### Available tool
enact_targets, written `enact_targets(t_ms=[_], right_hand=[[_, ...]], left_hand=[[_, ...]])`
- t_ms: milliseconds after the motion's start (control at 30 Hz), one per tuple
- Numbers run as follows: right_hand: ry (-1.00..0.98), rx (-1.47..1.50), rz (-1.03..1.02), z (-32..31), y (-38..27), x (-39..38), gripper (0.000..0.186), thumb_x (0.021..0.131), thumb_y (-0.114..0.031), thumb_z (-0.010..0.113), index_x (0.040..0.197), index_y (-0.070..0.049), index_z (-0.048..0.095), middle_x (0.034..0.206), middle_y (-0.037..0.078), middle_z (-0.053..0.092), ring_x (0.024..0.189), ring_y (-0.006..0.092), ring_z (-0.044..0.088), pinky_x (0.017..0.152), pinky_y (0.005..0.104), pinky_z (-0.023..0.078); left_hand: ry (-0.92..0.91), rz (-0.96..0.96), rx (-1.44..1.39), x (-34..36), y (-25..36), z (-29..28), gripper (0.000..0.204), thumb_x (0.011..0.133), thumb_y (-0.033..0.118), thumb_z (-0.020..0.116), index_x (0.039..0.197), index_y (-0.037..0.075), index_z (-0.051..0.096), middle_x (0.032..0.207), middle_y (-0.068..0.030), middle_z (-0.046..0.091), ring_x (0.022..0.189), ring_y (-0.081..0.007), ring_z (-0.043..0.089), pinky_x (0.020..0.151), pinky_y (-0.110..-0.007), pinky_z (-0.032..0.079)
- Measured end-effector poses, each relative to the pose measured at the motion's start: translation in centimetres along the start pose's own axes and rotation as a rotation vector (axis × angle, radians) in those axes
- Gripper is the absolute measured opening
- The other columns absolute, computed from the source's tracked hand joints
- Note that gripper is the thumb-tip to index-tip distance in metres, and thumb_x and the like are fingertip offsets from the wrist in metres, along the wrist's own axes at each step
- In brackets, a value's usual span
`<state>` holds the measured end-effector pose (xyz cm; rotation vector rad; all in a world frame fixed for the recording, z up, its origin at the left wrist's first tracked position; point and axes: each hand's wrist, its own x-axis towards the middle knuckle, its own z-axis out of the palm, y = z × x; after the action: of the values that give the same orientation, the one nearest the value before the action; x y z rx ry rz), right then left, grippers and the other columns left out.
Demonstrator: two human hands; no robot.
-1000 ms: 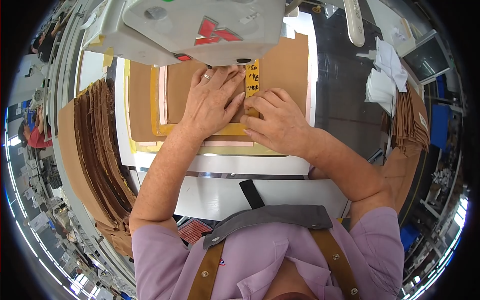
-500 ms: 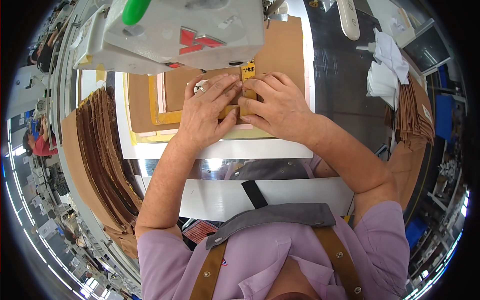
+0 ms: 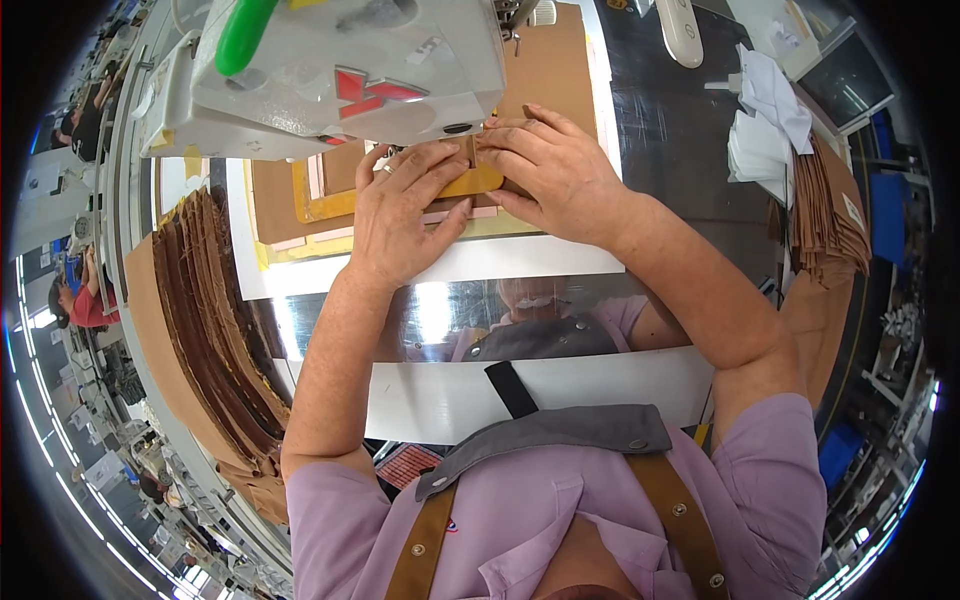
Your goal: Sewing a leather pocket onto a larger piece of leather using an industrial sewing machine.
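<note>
A yellow flat frame (image 3: 330, 208) lies on brown fabric (image 3: 275, 205), over a white sheet (image 3: 440, 265) with yellow and pink strips. My left hand (image 3: 395, 215) rests flat on the work, fingers stretched under the front of a white sewing machine (image 3: 350, 75) and thumb spread aside. Around the rounded right corner of the frame, my right hand (image 3: 560, 175) lies with fingers extended and thumb apart, pressing on frame and fabric. The needle area is mostly hidden behind the machine head and my left fingers.
A thick stack of brown fabric pieces (image 3: 205, 320) stands at the left. More brown pieces (image 3: 830, 220) hang at the right beside white cloths (image 3: 765, 135). A shiny metal plate (image 3: 430, 320) runs before the sheet. A white handheld device (image 3: 680, 35) lies at the far right.
The sheet, fabric and yellow frame have slid away from me and turned slightly, both hands moving along on them. More of the metal plate shows. The view has shifted a little.
</note>
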<state>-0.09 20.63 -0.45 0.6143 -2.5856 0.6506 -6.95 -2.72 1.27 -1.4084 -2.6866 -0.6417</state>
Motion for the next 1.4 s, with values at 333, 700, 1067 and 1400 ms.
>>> enact_targets(t_ms=[333,700,1067,1400], right_hand=[[0.005,-0.063,-0.004,0.3,2.2,1.4,0.034,0.084,-0.027,0.078,0.113,-0.010,0.069,0.117,0.003,0.068,0.115,0.0220,0.064,0.114,0.0471,0.043],[0.034,-0.092,-0.034,0.3,2.7,1.6,0.034,0.085,-0.029,0.078,0.111,-0.009,0.071,0.114,0.005,0.069,0.112,0.0226,0.066,0.109,0.0428,0.045],[0.055,-0.041,-0.032,0.3,2.3,1.2,0.037,0.087,-0.028,0.077,0.117,-0.008,0.068,0.121,0.006,0.068,0.118,0.0232,0.063,0.113,0.0438,0.040],[0.132,-0.147,0.185,-2.4,3.3,-2.2,0.046,0.092,-0.032,0.074,0.129,-0.006,0.062,0.136,0.009,0.060,0.133,0.0255,0.053,0.119,0.0489,0.033]], left_hand=[[0.086,-0.049,-0.023,1.3,-1.4,0.8,0.044,0.083,0.027,0.076,0.124,0.012,0.073,0.118,-0.0069,0.073,0.115,-0.0265,0.062,0.110,-0.046,0.033],[0.117,-0.127,0.124,-0.9,-1.0,0.2,0.050,0.084,0.031,0.074,0.128,0.006,0.070,0.128,-0.0105,0.068,0.127,-0.0273,0.058,0.119,-0.048,0.024],[0.280,-0.425,0.017,-10.4,1.1,-0.5,0.039,0.087,0.019,0.072,0.125,0.012,0.070,0.135,-0.0036,0.068,0.135,-0.0232,0.056,0.121,-0.048,0.022],[0.354,-0.530,-0.004,-13.6,0.5,-2.1,0.031,0.096,0.020,0.068,0.125,0.007,0.071,0.135,-0.0091,0.068,0.132,-0.0261,0.057,0.118,-0.046,0.031]])
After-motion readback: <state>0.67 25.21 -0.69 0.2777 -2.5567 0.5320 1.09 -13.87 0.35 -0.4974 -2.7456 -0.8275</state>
